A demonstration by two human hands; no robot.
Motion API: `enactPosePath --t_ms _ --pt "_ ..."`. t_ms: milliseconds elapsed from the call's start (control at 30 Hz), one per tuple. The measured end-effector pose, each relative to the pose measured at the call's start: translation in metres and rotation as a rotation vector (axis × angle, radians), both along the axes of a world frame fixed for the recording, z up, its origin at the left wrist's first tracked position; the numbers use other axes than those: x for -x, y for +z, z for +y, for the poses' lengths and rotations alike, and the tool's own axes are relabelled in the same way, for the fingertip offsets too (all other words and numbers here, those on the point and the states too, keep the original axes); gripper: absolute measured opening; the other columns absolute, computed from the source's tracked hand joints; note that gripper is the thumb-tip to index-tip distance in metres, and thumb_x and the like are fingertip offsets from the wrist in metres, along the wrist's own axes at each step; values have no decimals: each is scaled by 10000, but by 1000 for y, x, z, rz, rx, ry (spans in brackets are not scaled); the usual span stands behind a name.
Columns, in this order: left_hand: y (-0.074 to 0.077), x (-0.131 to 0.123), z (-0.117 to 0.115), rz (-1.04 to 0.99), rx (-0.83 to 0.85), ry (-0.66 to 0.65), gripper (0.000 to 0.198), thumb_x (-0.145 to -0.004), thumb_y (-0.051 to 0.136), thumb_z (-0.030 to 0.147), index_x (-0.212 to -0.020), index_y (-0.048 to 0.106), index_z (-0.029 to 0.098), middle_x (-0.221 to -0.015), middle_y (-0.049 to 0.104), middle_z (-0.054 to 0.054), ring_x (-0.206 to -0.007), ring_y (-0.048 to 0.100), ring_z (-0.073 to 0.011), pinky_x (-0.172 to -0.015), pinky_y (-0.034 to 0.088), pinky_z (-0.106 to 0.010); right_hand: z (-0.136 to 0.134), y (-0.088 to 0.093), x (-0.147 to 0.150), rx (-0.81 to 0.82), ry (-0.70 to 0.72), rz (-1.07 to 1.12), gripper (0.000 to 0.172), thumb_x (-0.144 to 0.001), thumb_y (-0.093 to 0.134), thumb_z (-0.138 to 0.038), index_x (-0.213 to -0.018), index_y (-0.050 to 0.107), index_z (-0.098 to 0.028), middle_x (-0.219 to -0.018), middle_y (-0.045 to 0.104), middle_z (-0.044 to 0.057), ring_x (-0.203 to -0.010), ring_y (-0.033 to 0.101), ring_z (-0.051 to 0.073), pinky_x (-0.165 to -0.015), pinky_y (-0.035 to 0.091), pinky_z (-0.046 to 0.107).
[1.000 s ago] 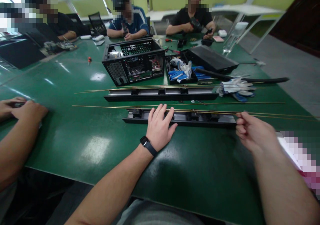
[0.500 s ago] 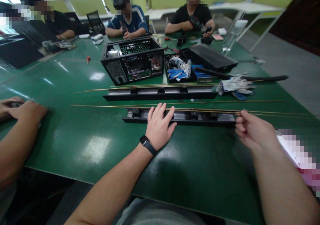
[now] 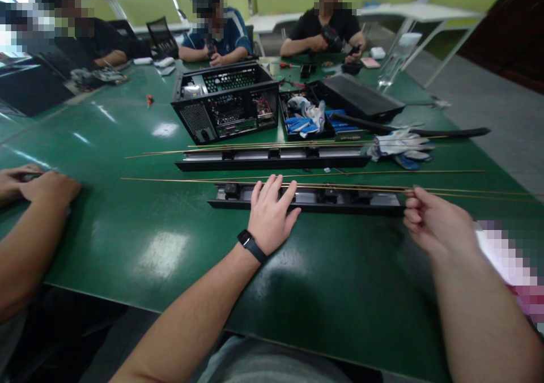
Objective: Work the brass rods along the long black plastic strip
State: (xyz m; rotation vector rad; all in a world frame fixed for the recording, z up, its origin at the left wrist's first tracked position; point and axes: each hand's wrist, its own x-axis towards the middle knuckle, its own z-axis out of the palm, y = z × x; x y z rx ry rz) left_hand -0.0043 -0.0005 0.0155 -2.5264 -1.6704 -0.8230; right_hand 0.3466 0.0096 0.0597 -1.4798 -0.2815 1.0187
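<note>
Glossy green tabletop [image 3: 348,281] lies beneath a long black-and-silver metal channel [image 3: 310,207], where the left hand [image 3: 272,218] rests open and splayed. At the channel's right end, the right hand [image 3: 440,218] pinches a thin brass-coloured rod [image 3: 378,190] (one of several) running along it. Aligning the rod seems the step; the next move probably calls for light, level guidance.

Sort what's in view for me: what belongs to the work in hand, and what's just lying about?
Work in hand:
near black channel, left hand spread over it
near brass-coloured rods, right hand pinching at their line
far black channel, probably; similar, but untouched

Apparently lying about:
open computer case
white-and-blue gloves
long black tube
</note>
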Motion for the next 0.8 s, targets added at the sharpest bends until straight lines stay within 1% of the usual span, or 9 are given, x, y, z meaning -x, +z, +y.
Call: enactPosePath --t_ms 67,167,233,333,567,800 --pt "0 0 0 -1 1 -1 610 -1171 795 308 -1776 729 273 -1901 664 -208 -1840 562 -443 -1546 383 -749 -1 9 9 30 -49 12 380 -1249 629 -101 -881 671 -183 -670 539 -70 -356 395 28 -321 268 132" --pt "0 0 0 0 2 -4 610 -1173 796 312 -1778 726 272 -1903 662 -206 -1842 560 -439 -1547 381 -741 -2 19 20 49 -69 10 416 -1264 620 -99 -859 672 -176 -664 540 -66 -350 385 28 -307 256 143" --pt "1 0 0 4 1 -8 611 -1175 798 311 -1779 726 259 -1901 662 -213 -1837 567 -439 -1544 392 -730 -3 22 24 57 -74 10 425 -1272 621 -109 -856 676 -174 -656 551 -61 -347 384 30 -305 257 144" --pt "2 0 0 13 0 -15 613 -1176 805 309 -1779 727 234 -1896 662 -228 -1829 577 -440 -1536 414 -713 -3 23 27 56 -71 -3 415 -1273 642 -123 -862 684 -169 -641 570 -56 -335 378 32 -311 267 140" --pt "3 -2 0 30 25 9 636 -1164 828 314 -1790 723 269 -1916 649 -202 -1849 549 -444 -1547 392 -716 -3 17 27 15 -33 -30 414 -1232 670 -54 -834 679 -168 -636 606 -46 -344 384 38 -321 267 135" --pt "1 -1 0 25 5 6 619 -1169 813 314 -1781 731 263 -1903 661 -210 -1836 566 -442 -1540 400 -719 -3 19 28 13 -58 -5 436 -1235 637 -33 -821 677 -166 -637 563 -57 -357 395 32 -324 265 131"
